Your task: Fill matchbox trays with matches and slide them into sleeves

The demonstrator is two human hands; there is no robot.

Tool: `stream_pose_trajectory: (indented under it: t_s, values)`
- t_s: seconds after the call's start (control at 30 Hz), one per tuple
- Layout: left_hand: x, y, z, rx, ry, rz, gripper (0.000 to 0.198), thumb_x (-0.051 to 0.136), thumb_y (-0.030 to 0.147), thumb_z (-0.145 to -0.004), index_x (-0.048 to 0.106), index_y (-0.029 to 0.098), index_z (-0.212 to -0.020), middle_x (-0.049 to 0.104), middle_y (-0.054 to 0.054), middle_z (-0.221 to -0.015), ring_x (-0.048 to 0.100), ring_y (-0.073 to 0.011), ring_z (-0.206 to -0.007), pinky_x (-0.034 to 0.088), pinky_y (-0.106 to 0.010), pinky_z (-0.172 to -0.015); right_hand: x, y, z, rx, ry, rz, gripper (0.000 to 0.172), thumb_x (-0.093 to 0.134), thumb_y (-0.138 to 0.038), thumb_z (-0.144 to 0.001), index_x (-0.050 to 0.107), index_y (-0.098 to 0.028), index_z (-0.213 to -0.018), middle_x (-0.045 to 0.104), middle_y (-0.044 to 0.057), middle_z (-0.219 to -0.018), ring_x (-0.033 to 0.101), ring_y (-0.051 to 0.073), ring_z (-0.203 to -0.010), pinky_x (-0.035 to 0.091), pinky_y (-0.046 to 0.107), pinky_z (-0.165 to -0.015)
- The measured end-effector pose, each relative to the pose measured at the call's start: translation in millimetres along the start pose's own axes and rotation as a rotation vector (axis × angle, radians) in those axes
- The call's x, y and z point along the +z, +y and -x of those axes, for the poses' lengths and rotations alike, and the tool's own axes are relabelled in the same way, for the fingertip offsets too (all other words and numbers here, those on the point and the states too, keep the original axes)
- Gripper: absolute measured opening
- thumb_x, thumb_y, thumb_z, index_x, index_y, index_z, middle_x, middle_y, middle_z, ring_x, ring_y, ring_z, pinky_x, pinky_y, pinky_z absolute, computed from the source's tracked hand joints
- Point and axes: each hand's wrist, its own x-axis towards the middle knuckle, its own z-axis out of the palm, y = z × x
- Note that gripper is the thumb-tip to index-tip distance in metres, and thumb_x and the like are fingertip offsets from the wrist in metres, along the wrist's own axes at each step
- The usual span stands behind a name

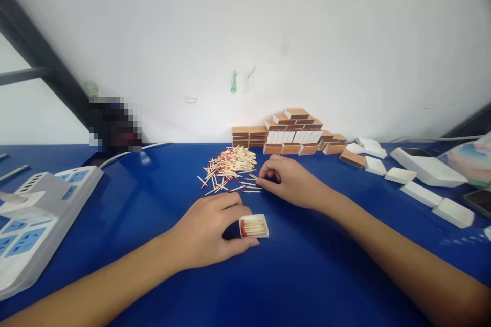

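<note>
My left hand (209, 230) rests on the blue table (307, 276), fingers curled round the left side of a small white matchbox tray (254, 226) partly filled with red-tipped matches. My right hand (289, 180) lies farther back, fingertips pinched at a few loose matches (249, 187) at the right edge of a pile of matches (230, 166). Whether a match is between those fingertips I cannot make out.
Stacked brown matchboxes (291, 133) line the white wall. White empty trays (422, 194) and a white device (427, 166) lie at the right, with a phone (477, 200) at the edge. A grey power strip (34, 219) occupies the left side.
</note>
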Motion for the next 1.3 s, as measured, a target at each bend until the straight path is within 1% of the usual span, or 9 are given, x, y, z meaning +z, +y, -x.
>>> stream_pose_trajectory:
  t_s: [0.13,0.27,0.47,0.6,0.73,0.83,0.97,1.1,1.3]
  values:
    - [0.4,0,0,-0.007,-0.014,0.009,0.028,0.074,0.042,-0.092,0.074,0.022,-0.110,0.067,-0.003,-0.098,0.066,-0.0174,-0.082,0.052,-0.030,-0.071,4,3,-3,0.004,-0.015,-0.021,0.014,0.066,-0.027,-0.094,0.068,-0.021,-0.082,0.062,0.002,-0.086,0.055,0.015,-0.072,0.042,0.031,-0.068]
    - [-0.5,0,0,-0.015,-0.028,0.011,0.028,0.074,0.043,-0.092,0.074,0.022,-0.110,0.067,-0.003,-0.098,0.066,-0.0174,-0.082,0.052,-0.031,-0.072,2,5,-3,-0.036,-0.037,-0.048,0.014,0.063,-0.025,-0.097,0.067,-0.021,-0.085,0.060,0.002,-0.088,0.056,0.015,-0.074,0.043,0.030,-0.069]
    - [-1.4,1,-1,-0.019,-0.016,0.020,0.030,0.075,0.040,-0.091,0.074,0.021,-0.113,0.067,-0.003,-0.096,0.065,-0.0186,-0.083,0.052,-0.031,-0.072,4,1,-4,-0.066,-0.039,-0.055,0.013,0.060,-0.026,-0.100,0.067,-0.021,-0.090,0.059,0.002,-0.088,0.056,0.016,-0.078,0.043,0.031,-0.071]
    - [-1.5,1,-1,-0.013,-0.013,0.029,0.029,0.075,0.041,-0.091,0.074,0.021,-0.112,0.067,-0.003,-0.095,0.066,-0.0183,-0.083,0.052,-0.031,-0.072,5,-6,-1,-0.073,-0.048,-0.085,0.018,0.056,-0.029,-0.103,0.066,-0.021,-0.090,0.058,0.002,-0.089,0.056,0.016,-0.078,0.043,0.031,-0.072]
    - [-2.0,2,-2,-0.013,-0.014,0.024,0.027,0.075,0.041,-0.091,0.075,0.021,-0.109,0.067,-0.003,-0.095,0.066,-0.0181,-0.083,0.052,-0.030,-0.071,3,-15,4,-0.083,-0.094,-0.126,0.015,0.066,-0.037,-0.099,0.067,-0.022,-0.096,0.058,0.002,-0.095,0.056,0.015,-0.078,0.044,0.030,-0.073]
    - [-2.2,3,-2,-0.017,-0.032,0.014,0.026,0.075,0.041,-0.091,0.075,0.021,-0.108,0.067,-0.003,-0.094,0.065,-0.0184,-0.083,0.052,-0.031,-0.070,0,-18,6,-0.073,-0.127,-0.134,0.015,0.068,-0.036,-0.097,0.067,-0.021,-0.096,0.058,0.002,-0.098,0.056,0.015,-0.081,0.044,0.029,-0.074]
    - [-2.5,2,-1,-0.028,-0.033,-0.011,0.029,0.075,0.041,-0.091,0.074,0.021,-0.112,0.067,-0.003,-0.095,0.065,-0.0197,-0.084,0.053,-0.033,-0.072,-3,-20,5,-0.034,-0.148,-0.103,0.016,0.064,-0.029,-0.101,0.064,-0.019,-0.088,0.059,0.003,-0.095,0.056,0.015,-0.080,0.044,0.029,-0.072]
    - [-3.3,-2,-1,-0.067,-0.017,-0.034,0.029,0.074,0.042,-0.091,0.074,0.021,-0.112,0.067,-0.003,-0.096,0.065,-0.0202,-0.085,0.053,-0.033,-0.073,-3,-21,7,-0.001,-0.178,-0.036,0.019,0.060,-0.029,-0.103,0.061,-0.019,-0.087,0.059,0.003,-0.096,0.057,0.015,-0.080,0.044,0.029,-0.072]
    - [-3.3,-8,-2,-0.104,0.043,-0.066,0.028,0.072,0.044,-0.093,0.074,0.022,-0.110,0.066,-0.003,-0.093,0.065,-0.0196,-0.084,0.052,-0.033,-0.073,6,-14,12,-0.086,-0.144,0.162,0.018,0.054,-0.028,-0.106,0.059,-0.018,-0.093,0.060,0.004,-0.097,0.059,0.017,-0.080,0.044,0.031,-0.071]
